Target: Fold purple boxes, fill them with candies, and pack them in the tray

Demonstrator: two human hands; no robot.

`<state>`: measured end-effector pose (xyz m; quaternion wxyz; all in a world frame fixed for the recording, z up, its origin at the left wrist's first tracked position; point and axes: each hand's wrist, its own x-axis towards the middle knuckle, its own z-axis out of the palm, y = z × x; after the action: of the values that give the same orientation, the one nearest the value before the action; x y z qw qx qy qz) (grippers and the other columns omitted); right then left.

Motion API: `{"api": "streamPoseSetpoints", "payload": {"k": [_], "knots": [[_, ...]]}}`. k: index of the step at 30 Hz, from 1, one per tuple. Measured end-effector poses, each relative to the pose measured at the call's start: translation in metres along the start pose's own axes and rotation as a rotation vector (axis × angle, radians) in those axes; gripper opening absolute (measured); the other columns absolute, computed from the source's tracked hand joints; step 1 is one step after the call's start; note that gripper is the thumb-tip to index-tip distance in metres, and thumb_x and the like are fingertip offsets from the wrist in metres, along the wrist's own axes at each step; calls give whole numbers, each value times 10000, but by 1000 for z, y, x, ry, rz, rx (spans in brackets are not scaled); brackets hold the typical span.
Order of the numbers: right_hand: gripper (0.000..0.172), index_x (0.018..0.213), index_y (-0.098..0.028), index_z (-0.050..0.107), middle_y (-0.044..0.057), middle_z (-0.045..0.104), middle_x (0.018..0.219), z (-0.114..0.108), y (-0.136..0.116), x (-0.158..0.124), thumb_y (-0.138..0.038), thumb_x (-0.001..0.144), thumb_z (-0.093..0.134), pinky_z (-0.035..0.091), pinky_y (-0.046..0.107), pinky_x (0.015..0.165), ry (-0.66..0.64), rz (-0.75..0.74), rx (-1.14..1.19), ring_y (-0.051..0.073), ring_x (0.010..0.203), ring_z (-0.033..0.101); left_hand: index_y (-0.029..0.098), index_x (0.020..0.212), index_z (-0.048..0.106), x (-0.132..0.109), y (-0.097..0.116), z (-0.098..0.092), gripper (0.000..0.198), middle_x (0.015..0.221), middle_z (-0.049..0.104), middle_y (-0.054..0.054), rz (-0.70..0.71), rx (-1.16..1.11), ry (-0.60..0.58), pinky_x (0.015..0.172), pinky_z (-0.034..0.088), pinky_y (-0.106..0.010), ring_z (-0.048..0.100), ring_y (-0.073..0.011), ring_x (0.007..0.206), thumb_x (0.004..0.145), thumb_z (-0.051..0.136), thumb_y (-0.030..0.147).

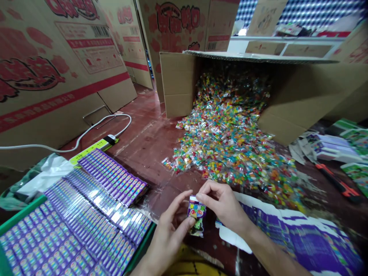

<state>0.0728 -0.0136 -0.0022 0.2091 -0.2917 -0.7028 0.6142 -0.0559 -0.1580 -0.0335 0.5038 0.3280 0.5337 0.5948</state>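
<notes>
Purple little candy box [196, 216] is pinched between your left hand [166, 234] and right hand [222, 207], loose candy packets [227, 142] piled just beyond.

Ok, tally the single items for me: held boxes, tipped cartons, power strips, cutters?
Purple box, in left hand and right hand: 1
Tipped carton: 1
Power strip: 1
Orange cutter: 1
Total: 4
</notes>
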Motion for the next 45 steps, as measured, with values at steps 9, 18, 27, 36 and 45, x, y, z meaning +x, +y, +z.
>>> {"api": "streamPoseSetpoints", "payload": {"k": [9,18,27,36,45], "knots": [[884,1421,-194,410,123,386,1533,8,5,-28,-294,652,833,349,474,1158,-139,-304,-716,318,1402,350,259,1221,551,9,3,-5,404,1079,638,-37,-40,-154,71,741,502,-230,640,-148,860,855,723,261],[755,1398,-165,390,157,417,1501,35,21,-29,-220,718,713,374,490,1157,-16,-431,-763,319,1406,363,187,1086,581,-2,2,-21,339,938,658,-38,-76,-7,141,727,507,-261,645,-155,787,823,743,328],[779,1521,-279,272,91,441,1505,23,27,-28,-218,836,638,460,464,1104,8,-283,-755,288,1365,454,194,1023,635,-15,6,-98,196,937,667,-74,292,1351,544,830,486,-423,600,-281,919,905,621,350],[597,1481,-245,326,106,476,1463,2,42,-36,-251,922,536,469,457,1083,68,-237,-803,273,1328,493,165,988,577,-8,5,-108,211,888,580,-86,361,1658,714,807,486,-410,549,-289,886,928,578,368],[286,1123,-214,658,97,649,1129,-76,49,-37,-271,991,412,526,387,903,286,-110,-971,248,999,663,167,1084,522,-1,-9,-67,408,959,588,-105,587,1438,519,822,476,-423,553,-291,901,835,707,431]]}}
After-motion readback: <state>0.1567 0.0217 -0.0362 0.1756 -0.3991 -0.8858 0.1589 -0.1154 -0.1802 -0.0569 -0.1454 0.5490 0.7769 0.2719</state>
